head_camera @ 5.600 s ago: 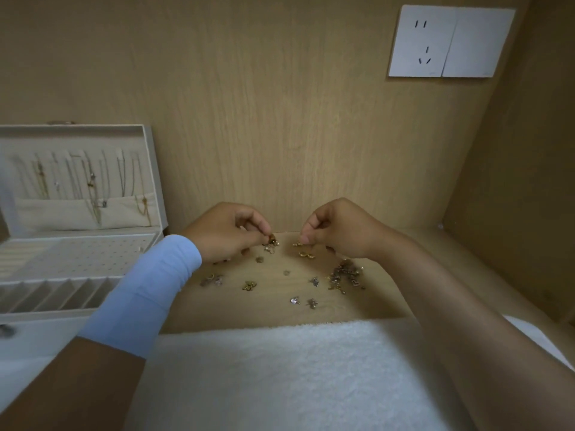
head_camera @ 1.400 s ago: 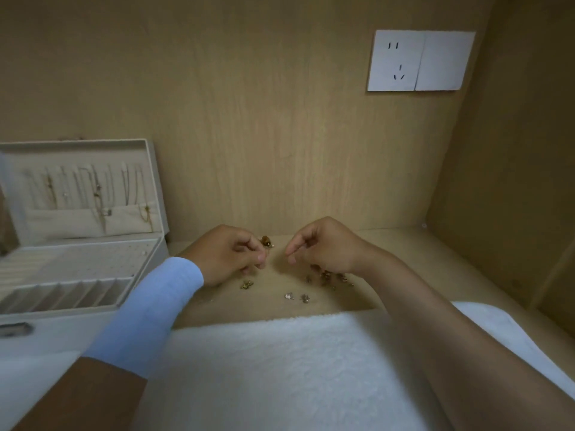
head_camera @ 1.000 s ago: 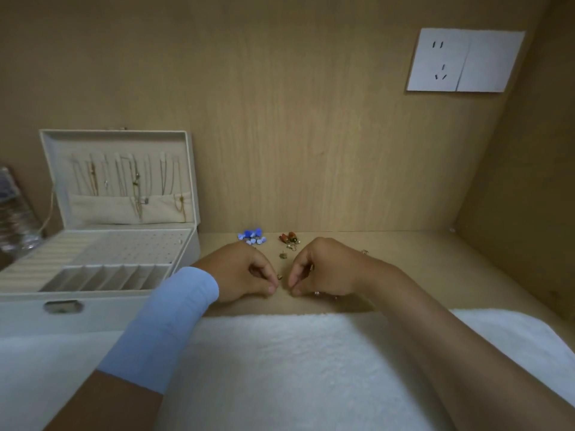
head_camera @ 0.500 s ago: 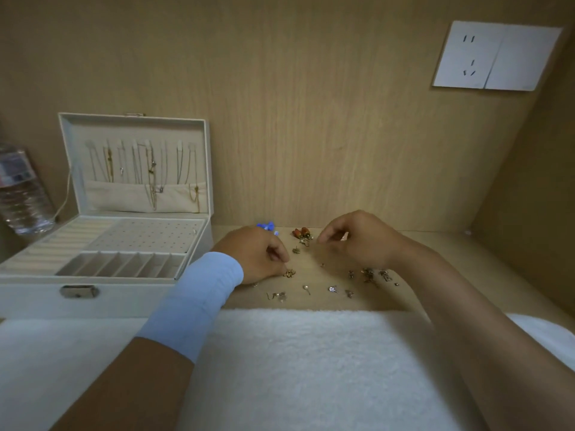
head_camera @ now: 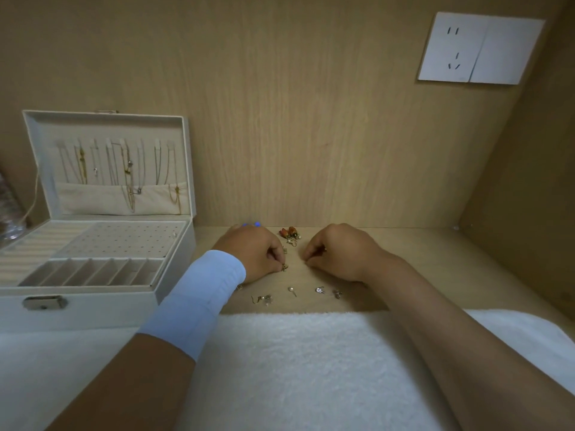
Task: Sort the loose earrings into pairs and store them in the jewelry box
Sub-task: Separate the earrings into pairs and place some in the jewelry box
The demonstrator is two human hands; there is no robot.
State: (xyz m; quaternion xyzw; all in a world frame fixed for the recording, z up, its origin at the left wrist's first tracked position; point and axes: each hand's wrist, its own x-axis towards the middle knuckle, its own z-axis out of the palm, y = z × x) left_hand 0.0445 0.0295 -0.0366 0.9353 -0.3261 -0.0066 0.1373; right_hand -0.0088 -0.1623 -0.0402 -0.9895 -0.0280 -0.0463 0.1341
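a: what changed?
b: the right hand (head_camera: 339,253) dropped to the surface (head_camera: 420,259), fingers curled, grip unclear; the left hand (head_camera: 255,253) pinched a gold earring (head_camera: 283,267).
a: storing?
b: not begun. loose earrings (head_camera: 292,291) lay near the open jewelry box (head_camera: 93,309).

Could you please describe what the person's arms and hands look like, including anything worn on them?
The left arm wears a snug light blue cuff covering the wrist and lower forearm; beyond the cuff, the arm is bare. The right arm is bare, with no sleeve. The left hand and right hand are ungloved. Whether any rings are worn is too small to tell.
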